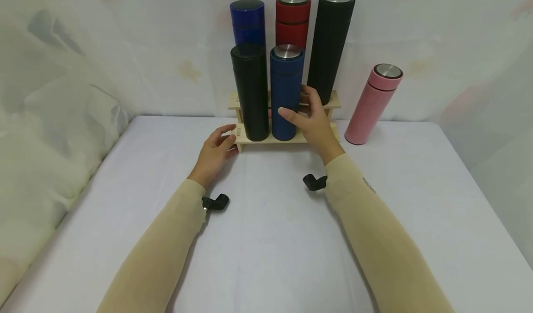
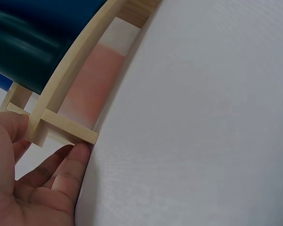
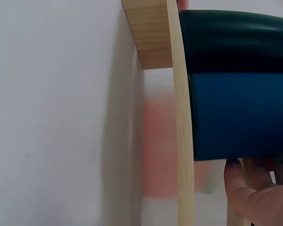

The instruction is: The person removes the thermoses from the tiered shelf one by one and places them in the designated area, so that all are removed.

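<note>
Six cylindrical flasks stand upright, five of them on a pale wooden two-tier rack [image 1: 240, 132]. On the head view's clock face, centred on the matt blue flask with a brushed-metal lid top [image 1: 283, 84], a glossy dark green flask [image 1: 253, 95] is beside it at nine o'clock on the same front tier. On the rear tier, a glossy bright blue flask [image 1: 248, 19] is at eleven, a red flask with a metal-topped lid [image 1: 292, 15] at twelve, and a tall black flask, also metal-topped [image 1: 331, 45], between one and two. A pink flask with a metal-topped lid [image 1: 372, 102] stands at three o'clock, off the rack, on the white cloth-covered table [image 1: 266, 248].

From four o'clock the right hand [image 1: 316, 123] has its fingers part-curled round the matt blue flask, thumb on the near side and the other fingers toward the back. The flask's base rests on the front tier. At eight o'clock the left hand [image 1: 214, 153] grips the rack's end, thumb above and fingertips below the end piece. Both forearms wear beige sleeves [image 1: 379, 225], reaching in from five and seven o'clock, and a small black camera [image 1: 218, 202] sits at the left wrist.
</note>
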Demonstrator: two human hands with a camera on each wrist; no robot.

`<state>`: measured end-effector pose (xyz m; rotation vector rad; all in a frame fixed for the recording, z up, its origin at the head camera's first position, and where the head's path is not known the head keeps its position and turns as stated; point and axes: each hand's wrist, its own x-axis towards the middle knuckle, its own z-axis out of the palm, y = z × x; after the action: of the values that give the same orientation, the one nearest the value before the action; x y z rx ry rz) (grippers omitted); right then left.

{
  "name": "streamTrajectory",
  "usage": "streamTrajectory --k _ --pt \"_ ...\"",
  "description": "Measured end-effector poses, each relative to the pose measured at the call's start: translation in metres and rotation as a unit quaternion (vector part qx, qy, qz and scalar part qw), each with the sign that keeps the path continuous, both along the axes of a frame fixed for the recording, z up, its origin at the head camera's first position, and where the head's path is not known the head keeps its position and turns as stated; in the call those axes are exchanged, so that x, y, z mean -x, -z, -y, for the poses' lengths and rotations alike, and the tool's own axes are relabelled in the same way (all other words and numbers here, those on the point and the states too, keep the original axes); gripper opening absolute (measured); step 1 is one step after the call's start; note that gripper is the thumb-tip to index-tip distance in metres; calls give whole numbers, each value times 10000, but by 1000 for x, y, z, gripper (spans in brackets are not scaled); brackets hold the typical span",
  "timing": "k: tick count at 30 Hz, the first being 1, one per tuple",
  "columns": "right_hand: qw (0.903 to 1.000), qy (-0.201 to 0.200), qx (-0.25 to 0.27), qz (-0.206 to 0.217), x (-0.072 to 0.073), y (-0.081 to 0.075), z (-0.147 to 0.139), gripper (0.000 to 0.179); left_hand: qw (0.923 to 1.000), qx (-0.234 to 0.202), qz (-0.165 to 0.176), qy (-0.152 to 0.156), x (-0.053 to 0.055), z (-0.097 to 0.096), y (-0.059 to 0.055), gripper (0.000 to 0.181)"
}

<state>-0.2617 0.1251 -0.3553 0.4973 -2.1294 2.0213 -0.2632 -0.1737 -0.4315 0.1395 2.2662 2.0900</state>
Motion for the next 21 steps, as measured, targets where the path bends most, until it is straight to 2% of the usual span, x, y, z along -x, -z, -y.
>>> streamTrajectory --k 6,12,21 --pt "9997 197 -69 128 1 2 6 89 10000 57 -23 7 0 0 0 45" --pt "9992 298 -246 131 2 2 7 86 9999 125 -15 -7 -1 -1 0 44" --pt "9988 385 -307 -24 1 2 7 83 9998 174 -7 -20 -2 0 0 44"
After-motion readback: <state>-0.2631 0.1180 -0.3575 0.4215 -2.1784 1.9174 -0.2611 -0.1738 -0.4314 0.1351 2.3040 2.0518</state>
